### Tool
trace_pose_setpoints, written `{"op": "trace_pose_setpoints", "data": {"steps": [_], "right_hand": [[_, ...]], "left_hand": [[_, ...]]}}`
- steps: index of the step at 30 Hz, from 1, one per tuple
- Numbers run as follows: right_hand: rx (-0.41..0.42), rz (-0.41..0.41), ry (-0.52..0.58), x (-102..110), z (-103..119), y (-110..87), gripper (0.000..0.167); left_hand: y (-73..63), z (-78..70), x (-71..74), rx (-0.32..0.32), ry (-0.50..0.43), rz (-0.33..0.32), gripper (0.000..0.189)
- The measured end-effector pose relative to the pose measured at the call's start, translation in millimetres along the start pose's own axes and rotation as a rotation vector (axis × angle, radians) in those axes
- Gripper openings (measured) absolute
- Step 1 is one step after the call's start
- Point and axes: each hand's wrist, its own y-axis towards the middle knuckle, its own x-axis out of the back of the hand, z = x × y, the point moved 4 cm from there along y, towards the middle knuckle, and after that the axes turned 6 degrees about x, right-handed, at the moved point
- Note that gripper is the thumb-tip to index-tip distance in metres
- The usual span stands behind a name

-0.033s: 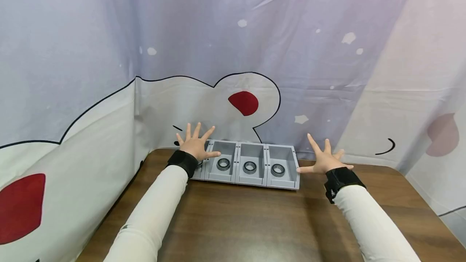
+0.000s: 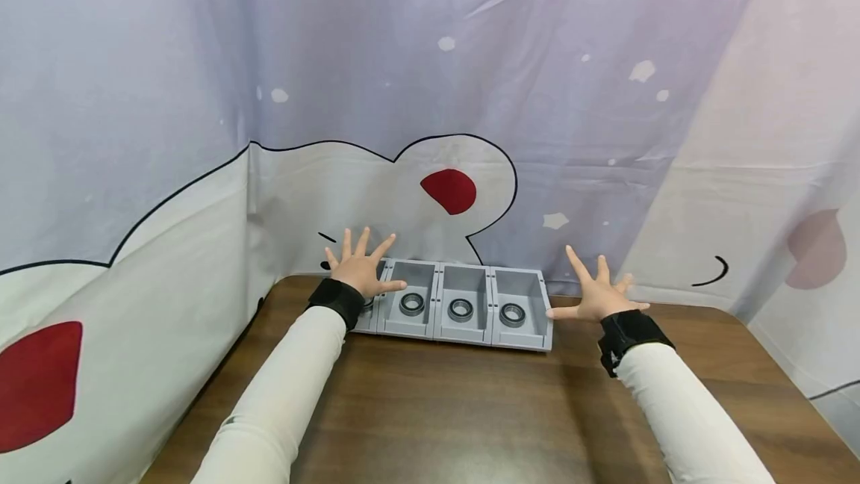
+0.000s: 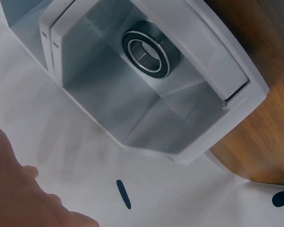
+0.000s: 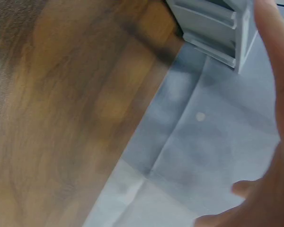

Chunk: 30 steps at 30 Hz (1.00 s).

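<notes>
A row of joined grey bins (image 2: pixel 463 336) stands at the table's far edge. Ball bearings lie inside, one per bin: a left-middle bearing (image 2: pixel 412 304), a middle bearing (image 2: pixel 460 310) and a right bearing (image 2: pixel 512 314). In the left wrist view, another bearing (image 3: pixel 145 54) lies in the leftmost bin, which the left hand partly hides in the head view. My left hand (image 2: pixel 359 272) hovers over that end with fingers spread, holding nothing. Just beyond the row's right end is my right hand (image 2: pixel 598 297), also spread and holding nothing, its thumb overlapping the bin's edge in the head view.
The brown wooden table (image 2: pixel 457 409) extends toward me in front of the bins. A patterned cloth (image 2: pixel 376 58) hangs close behind the bins and along the left side. Black bands (image 2: pixel 337 300) circle both wrists.
</notes>
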Motion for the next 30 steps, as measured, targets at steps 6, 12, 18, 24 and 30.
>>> {"op": "trace_pose_setpoints", "data": {"steps": [6, 12, 18, 24, 30], "right_hand": [[0.149, -0.203, 0.195, -12, 13, 16.4, 0.108], [0.088, -0.331, 0.677, -47, 31, 29.4, 0.082], [0.015, -0.279, 0.705, -76, 31, 30.2, 0.07], [-0.006, -0.291, 0.608, -79, 19, 29.7, 0.059], [0.012, -0.308, 0.604, -82, 18, 32.5, 0.054]], "left_hand": [[-0.6, 8.6, 3.5, 0.021, -0.018, -0.008, 0.099], [-4.6, 13.1, 4.8, 0.03, -0.237, -0.101, 0.076], [-10.2, 15.4, -12.0, -0.06, -0.578, -0.305, 0.063], [-14.1, 29.5, -46.9, 0.056, -0.657, -0.325, 0.044], [-17.1, 40.6, -74.8, 0.074, -0.506, -0.285, 0.05]]}}
